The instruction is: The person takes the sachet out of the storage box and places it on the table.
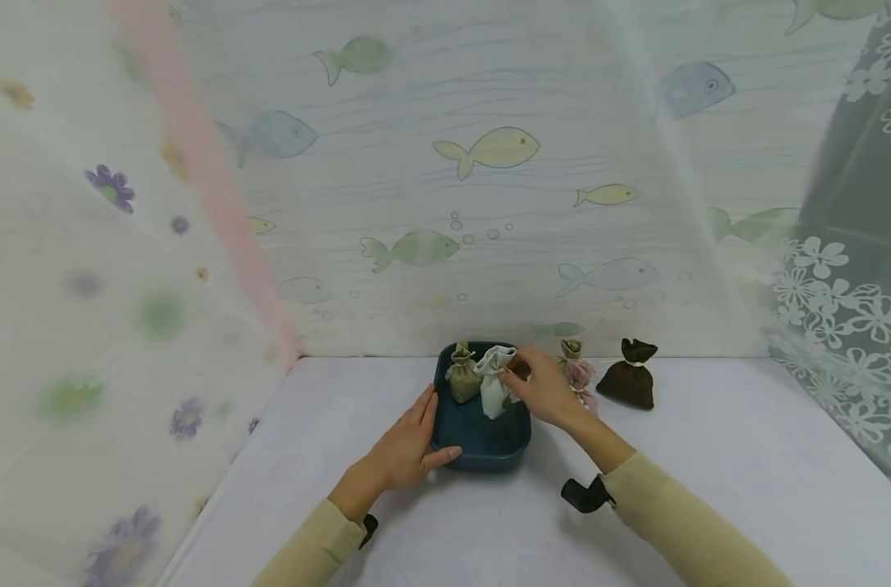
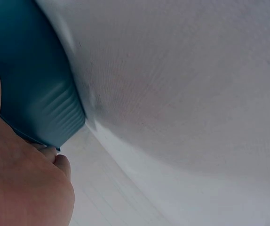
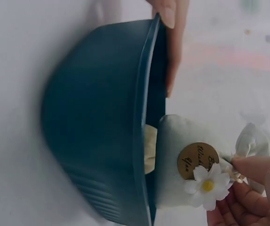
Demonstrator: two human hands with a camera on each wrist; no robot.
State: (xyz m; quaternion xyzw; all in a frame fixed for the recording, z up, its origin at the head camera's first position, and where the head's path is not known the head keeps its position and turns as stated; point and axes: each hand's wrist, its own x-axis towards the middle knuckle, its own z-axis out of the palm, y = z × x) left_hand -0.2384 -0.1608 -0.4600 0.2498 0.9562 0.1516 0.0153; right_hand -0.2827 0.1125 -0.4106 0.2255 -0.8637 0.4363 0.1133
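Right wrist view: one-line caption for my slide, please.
Right hand pinching a flower-trimmed white pouch over a blue bin, left hand at its rim.

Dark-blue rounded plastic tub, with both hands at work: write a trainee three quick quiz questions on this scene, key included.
1. True or false: the left hand touches the dark-blue rounded plastic tub.
2. The whitish drawstring cloth pouch in the right hand bears: A) a red bow; B) a white, yellow-centred flower; C) a blue button.
3. Fill in: in the head view, the dark-brown bulging cloth pouch is to the ____ of the tub.

Key: 1. true; 2. B; 3. right.
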